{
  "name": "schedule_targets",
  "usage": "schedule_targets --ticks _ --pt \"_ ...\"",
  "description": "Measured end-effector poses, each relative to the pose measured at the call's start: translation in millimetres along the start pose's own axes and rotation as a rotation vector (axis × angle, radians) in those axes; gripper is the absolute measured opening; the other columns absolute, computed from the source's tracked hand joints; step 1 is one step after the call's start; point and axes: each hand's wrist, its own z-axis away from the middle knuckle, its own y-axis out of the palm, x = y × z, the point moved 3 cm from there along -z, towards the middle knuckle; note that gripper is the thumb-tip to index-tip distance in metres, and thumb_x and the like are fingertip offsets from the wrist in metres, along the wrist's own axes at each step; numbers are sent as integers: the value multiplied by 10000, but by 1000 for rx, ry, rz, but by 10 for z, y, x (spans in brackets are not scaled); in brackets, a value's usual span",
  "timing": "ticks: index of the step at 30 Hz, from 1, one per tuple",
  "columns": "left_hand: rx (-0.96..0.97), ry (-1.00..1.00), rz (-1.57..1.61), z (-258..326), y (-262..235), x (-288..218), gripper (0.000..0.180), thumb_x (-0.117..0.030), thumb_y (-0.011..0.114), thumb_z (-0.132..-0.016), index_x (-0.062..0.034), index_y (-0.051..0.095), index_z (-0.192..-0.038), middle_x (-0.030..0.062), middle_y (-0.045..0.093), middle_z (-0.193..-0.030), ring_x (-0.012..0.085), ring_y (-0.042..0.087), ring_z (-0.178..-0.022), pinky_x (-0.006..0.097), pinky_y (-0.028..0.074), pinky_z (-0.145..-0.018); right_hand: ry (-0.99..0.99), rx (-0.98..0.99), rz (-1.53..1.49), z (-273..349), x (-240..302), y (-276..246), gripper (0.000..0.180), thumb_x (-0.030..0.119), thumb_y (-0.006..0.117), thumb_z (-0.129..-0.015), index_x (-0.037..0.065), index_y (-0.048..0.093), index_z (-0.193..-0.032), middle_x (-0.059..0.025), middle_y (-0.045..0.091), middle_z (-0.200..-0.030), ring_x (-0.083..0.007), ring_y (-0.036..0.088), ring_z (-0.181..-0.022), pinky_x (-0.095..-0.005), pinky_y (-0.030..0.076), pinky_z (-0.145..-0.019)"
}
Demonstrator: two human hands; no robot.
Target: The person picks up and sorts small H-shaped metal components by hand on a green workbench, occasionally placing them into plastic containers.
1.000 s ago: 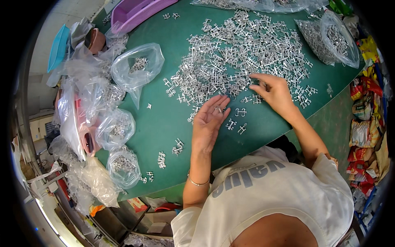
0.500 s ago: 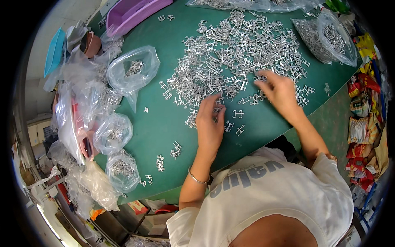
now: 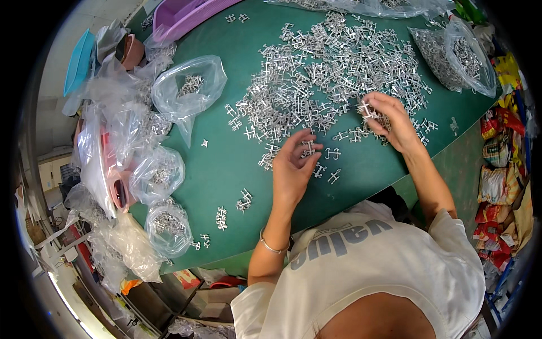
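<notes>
A broad heap of small silver H-shaped metal pieces (image 3: pixel 339 68) is spread over the green tabletop (image 3: pixel 237 164). My left hand (image 3: pixel 291 166) is at the heap's near edge, thumb and fingers curled around a small metal piece (image 3: pixel 307 148). Farther right, my right hand (image 3: pixel 398 124) pinches another metal piece (image 3: pixel 368 109) between thumb and fingers, raised a little over the heap's edge. Between the two hands lie a few loose pieces (image 3: pixel 333 153). Small separate groups of pieces (image 3: pixel 221 218) rest to the left of my left forearm.
Clear plastic bags with metal pieces stand along the left side, one of them an open bag (image 3: pixel 212 85). A purple basket (image 3: pixel 186 20) sits at the far left. At the far right is a filled bag (image 3: pixel 451 56). Colourful packages (image 3: pixel 494 186) line the floor beyond the right edge.
My right hand has lifted slightly and turned, and a metal piece now shows in its fingers. My left fingers have opened a little around a piece. The whole view has shifted slightly.
</notes>
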Motion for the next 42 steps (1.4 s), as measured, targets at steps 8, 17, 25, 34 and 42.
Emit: schedule_targets --ticks 8,17,25,34,42 --pt "-61 313 -477 144 144 -102 506 77 633 -731 21 455 -1201 150 560 -1118 202 583 -970 292 483 -818 441 48 -330 88 -157 345 290 310 533 -858 24 572 -859 -51 592 -819 -113 504 -522 -186 298 -352" --pt "-45 465 -829 -254 177 -319 536 -133 632 -771 -16 412 -1246 156 382 -1324 354 357 -1219 469 290 -988 264 68 -273 54 -156 215 227 222 544 -881 3 603 -874 -17 492 -593 -74 449 -455 -179 277 -361" --pt "-28 599 -1347 -372 125 9 295 -122 576 -803 -47 524 -1083 108 482 -1182 300 416 -1151 513 249 -991 -444 -91 1548 -57 -21 399 284 61 560 -713 54 623 -990 -134 572 -777 -283 592 -557 -384 459 -484" --pt "-176 468 -1175 33 -101 -29 295 -4 565 -763 -52 533 -1053 131 482 -1031 305 477 -1003 532 220 -1010 -527 -64 1468 12 58 352 200 119 589 -731 82 601 -926 -83 574 -721 -271 590 -577 -367 444 -467" --pt "-225 474 -1076 82 -33 -146 347 23 565 -757 -34 520 -1096 143 492 -1067 303 487 -1008 438 326 -950 -350 43 1127 -76 69 310 205 226 610 -809 38 620 -890 -61 565 -603 -197 506 -466 -280 390 -456"
